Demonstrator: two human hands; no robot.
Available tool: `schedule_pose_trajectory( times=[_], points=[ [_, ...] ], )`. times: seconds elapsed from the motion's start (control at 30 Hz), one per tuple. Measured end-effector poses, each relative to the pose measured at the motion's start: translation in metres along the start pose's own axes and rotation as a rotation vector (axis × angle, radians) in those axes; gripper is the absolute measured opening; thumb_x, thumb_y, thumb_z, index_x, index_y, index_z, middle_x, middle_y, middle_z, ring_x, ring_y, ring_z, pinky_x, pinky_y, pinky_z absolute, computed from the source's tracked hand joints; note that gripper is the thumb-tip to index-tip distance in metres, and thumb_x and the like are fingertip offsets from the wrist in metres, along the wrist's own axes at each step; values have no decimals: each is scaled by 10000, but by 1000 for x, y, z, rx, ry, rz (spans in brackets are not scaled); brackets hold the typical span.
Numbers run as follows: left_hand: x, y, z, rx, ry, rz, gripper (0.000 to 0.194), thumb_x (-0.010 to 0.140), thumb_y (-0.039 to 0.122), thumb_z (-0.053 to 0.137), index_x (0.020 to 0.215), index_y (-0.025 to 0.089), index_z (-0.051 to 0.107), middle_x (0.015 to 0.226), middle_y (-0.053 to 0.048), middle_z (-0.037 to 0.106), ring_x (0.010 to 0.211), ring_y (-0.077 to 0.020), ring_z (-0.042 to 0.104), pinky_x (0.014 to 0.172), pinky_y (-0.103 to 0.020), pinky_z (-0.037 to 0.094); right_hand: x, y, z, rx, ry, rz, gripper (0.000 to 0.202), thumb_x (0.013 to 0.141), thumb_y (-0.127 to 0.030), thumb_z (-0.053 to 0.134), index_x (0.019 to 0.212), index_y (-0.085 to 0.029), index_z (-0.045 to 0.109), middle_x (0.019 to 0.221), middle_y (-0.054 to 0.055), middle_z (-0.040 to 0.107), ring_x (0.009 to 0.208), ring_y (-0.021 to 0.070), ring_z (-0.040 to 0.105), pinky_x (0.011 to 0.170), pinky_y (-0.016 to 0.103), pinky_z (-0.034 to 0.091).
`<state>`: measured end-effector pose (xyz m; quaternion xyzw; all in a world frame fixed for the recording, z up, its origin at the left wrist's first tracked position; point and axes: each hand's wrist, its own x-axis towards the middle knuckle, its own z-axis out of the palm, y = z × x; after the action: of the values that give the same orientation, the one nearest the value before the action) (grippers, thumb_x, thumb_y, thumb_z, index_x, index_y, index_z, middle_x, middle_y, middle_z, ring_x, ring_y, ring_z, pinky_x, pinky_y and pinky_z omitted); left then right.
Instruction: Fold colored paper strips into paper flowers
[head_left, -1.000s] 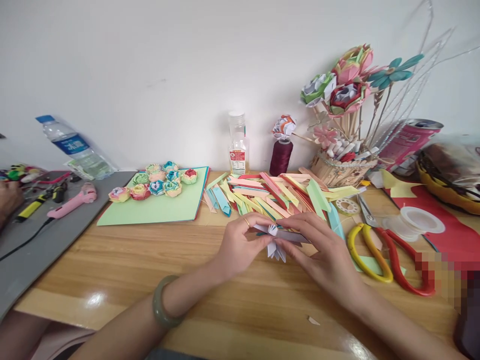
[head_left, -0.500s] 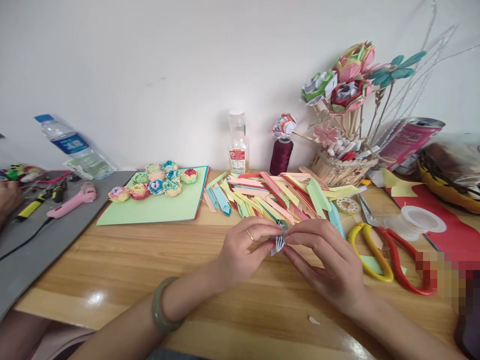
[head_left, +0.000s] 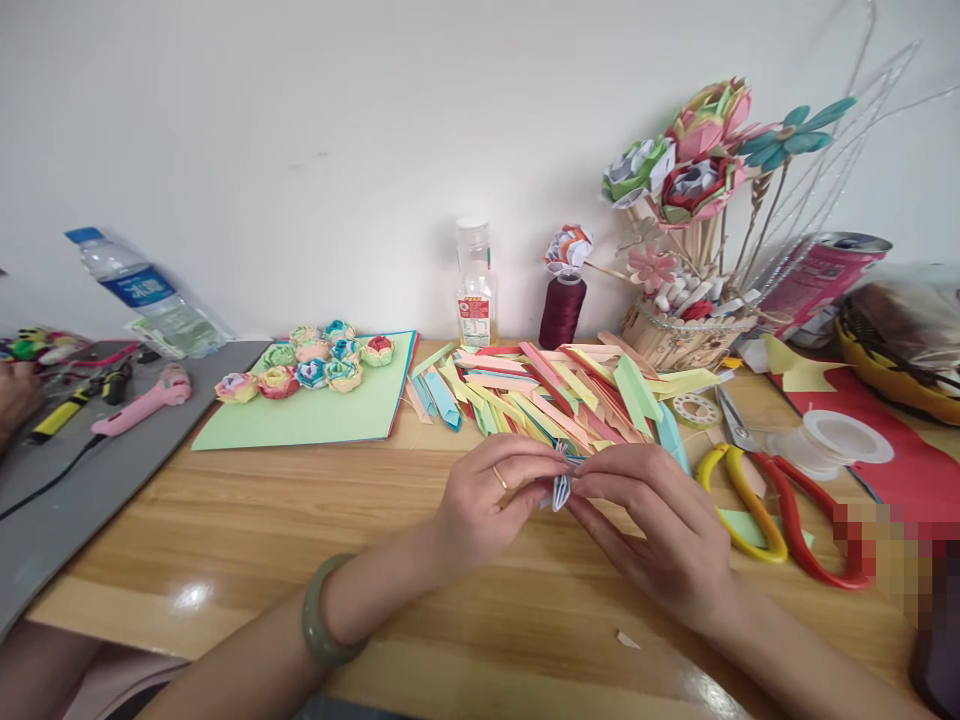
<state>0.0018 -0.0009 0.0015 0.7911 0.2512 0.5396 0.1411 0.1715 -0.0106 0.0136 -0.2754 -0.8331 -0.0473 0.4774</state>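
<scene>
left hand [head_left: 480,505] and right hand [head_left: 660,525] both pinch the folded paper piece [head_left: 560,490] over the table [head_left: 360,580], near the paper strips [head_left: 551,390], probably so folds don't spring open; its visible bit runs roughly upright, striped edges facing the person; fingers hide the rest tbh

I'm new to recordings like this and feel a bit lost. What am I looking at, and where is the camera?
There is no machine here: you see a person's two bare hands, through a camera worn on that person's head, looking forward and down. The left hand and right hand together pinch a small folded paper piece. Just beyond them, on the wooden table, lies a pile of folded paper strips. To the left, paper flowers sit on a green sheet; to the right lie scissors with yellow and red handles.
</scene>
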Motion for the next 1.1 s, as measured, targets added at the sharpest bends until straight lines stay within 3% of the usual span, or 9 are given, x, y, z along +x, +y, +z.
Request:
schedule_pose_trajectory(
  times=[0.57, 1.1],
  points=[
    [-1, 2, 1, -57, 39, -48, 162, 740, 58, 586, 881, 138, 578, 843, -90, 677, 807, -144, 637, 726, -281, 535, 2, 2, -1, 116, -19, -37, 203, 733, 6, 559, 831, -171, 542, 727, 43, 608, 711, 144, 553, 613, 281, 489],
    [2, 2, 1, 23, 89, 68, 173, 726, 52, 601, 858, 159, 570, 810, -53, 621, 749, -125, 598, 665, -258, 513, 0, 11, 0, 204, -98, -83, 222, 748, 26, 487, 826, -179, 520, 794, 64, 622, 780, 165, 570, 642, 313, 502]
  ],
)
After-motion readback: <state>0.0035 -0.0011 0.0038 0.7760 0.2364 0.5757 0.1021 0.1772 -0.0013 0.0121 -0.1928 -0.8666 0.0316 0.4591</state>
